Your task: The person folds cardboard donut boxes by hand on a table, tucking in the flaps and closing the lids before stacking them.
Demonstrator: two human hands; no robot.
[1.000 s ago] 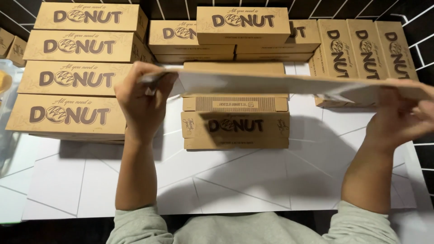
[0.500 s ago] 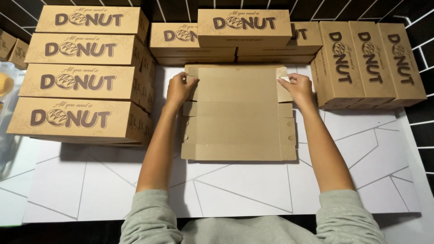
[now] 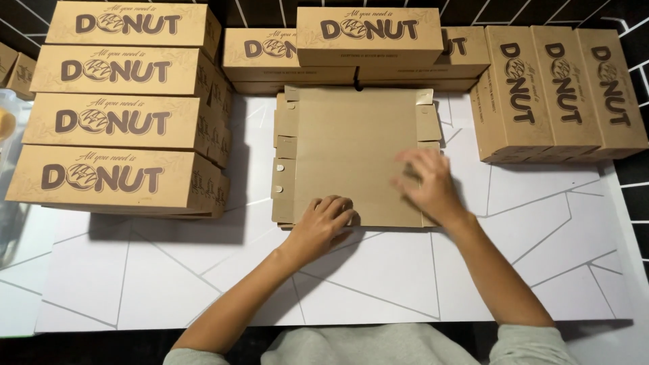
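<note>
Cardboard, in the form of a flat unfolded box blank [image 3: 358, 152], was laid plain side up at the middle of the white table [image 3: 203, 270], just in front of the rear stacks. Side flaps with small round holes were seen along its left edge, and shorter flaps along its right edge. The left hand [image 3: 323, 220] was placed at the blank's near edge, its fingers curled over the cardboard and pressed down on it rather than closed around it. The right hand [image 3: 429, 186] was spread open, palm down, on the right part of the blank near the right flaps; it was blurred, so the exact contact of its fingertips could not be told. Four closed brown boxes [image 3: 115, 122] were stacked flat to the left of the blank, printed fronts turned toward the camera. More closed boxes [image 3: 368, 37] were piled behind the blank, against the dark tiled wall [image 3: 629, 20]. Three boxes [image 3: 558, 91] were stood on end side by side at the right. Grey sleeves [image 3: 527, 345] were visible at the lower edge.
</note>
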